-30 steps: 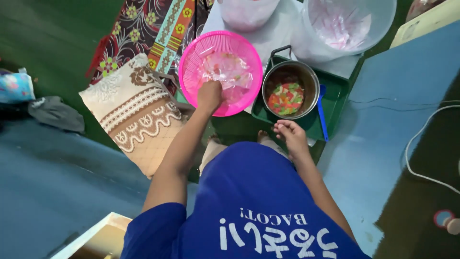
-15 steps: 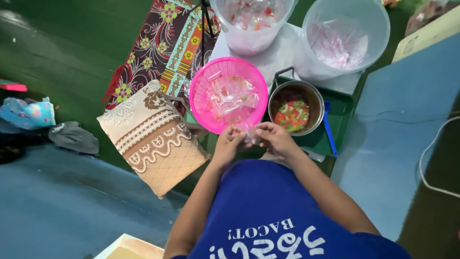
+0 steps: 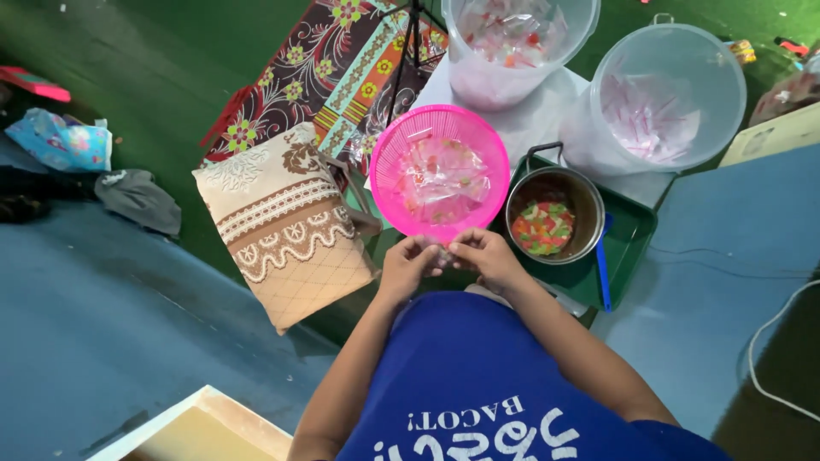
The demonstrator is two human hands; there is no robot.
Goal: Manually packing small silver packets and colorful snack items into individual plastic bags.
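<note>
My left hand [image 3: 408, 266] and my right hand [image 3: 483, 256] meet just below the near rim of a pink plastic basket [image 3: 389, 162]. Between the fingertips they pinch a small clear plastic bag [image 3: 443, 252], mostly hidden by the fingers. The basket holds several clear plastic bags. To its right a metal pot [image 3: 591, 198] with red, green and orange pieces stands in a green tray [image 3: 636, 235]. A blue spoon [image 3: 604, 269] lies in the tray beside the pot.
Two clear buckets stand at the back: one with filled packets [image 3: 478, 81], one with empty clear bags [image 3: 726, 102]. A beige patterned cushion [image 3: 282, 230] and a floral cloth [image 3: 325, 77] lie left. A white cable [image 3: 769, 341] runs at the right. A box corner [image 3: 201, 427] is near.
My left hand came out of the pink basket and my right hand rose from beside the pot; both now meet on a small bag. The view shifted slightly.
</note>
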